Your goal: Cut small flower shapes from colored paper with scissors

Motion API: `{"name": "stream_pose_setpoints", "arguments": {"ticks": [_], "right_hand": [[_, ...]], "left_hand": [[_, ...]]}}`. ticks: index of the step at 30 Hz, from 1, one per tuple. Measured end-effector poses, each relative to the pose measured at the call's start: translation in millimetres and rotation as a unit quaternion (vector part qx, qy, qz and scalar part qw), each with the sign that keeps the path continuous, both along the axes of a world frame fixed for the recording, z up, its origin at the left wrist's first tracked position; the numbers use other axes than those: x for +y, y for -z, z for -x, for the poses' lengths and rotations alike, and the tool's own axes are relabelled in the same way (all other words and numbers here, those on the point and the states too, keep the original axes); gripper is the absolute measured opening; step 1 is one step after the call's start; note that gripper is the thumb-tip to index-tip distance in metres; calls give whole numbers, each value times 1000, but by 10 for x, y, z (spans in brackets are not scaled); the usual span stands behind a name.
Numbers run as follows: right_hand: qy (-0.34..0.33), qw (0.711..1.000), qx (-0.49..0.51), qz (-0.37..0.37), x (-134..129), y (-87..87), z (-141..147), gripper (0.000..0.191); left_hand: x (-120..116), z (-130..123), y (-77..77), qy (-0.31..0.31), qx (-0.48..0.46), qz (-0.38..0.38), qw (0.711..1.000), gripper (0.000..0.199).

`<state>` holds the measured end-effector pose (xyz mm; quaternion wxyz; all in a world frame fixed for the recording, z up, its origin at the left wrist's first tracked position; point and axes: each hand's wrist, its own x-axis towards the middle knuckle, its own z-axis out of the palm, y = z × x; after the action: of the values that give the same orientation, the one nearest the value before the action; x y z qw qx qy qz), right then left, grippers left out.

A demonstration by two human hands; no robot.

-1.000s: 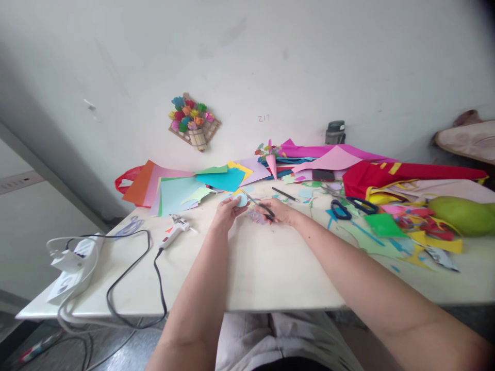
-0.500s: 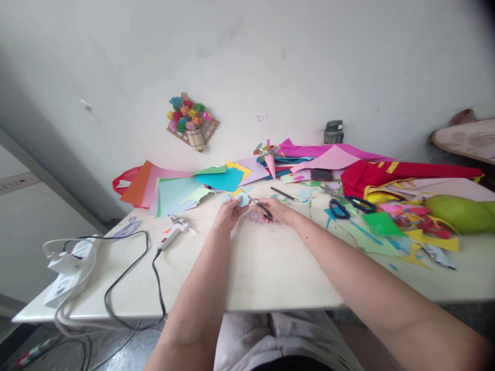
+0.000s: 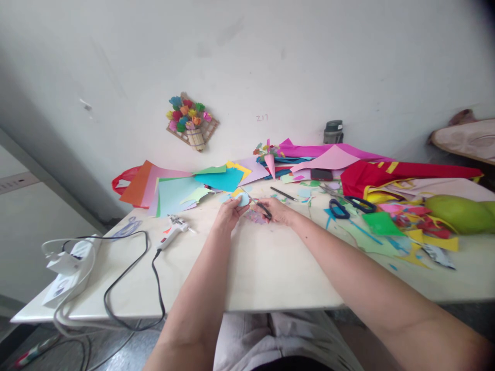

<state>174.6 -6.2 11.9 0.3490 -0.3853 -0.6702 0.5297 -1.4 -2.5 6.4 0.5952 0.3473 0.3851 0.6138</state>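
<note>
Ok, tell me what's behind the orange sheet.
Part of a red plastic bag sticks out behind the orange sheet; the rest of what lies behind is covered by the sheet.

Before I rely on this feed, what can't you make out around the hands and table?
- Head view: whether the held scissors touch the light-blue paper; too small.
- Head view: the paper's gripped part; left hand covers it.
- Head view: right hand fingers in the handles; blurred.
- Head view: red bag, partly behind orange paper.
- Head view: packet print; blurred.
</note>
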Motion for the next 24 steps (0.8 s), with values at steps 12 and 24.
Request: {"name": "stream_pose_setpoints", "arguments": {"ticks": [12, 24], "right_hand": [[-59, 997, 17, 44, 9, -57, -117, 25], [-215, 947, -205, 123, 26, -222, -302, 33]], "left_hand": [[61, 152, 10, -85, -13, -11, 996, 12], [106, 283, 41, -160, 70, -71, 982, 35]]}}
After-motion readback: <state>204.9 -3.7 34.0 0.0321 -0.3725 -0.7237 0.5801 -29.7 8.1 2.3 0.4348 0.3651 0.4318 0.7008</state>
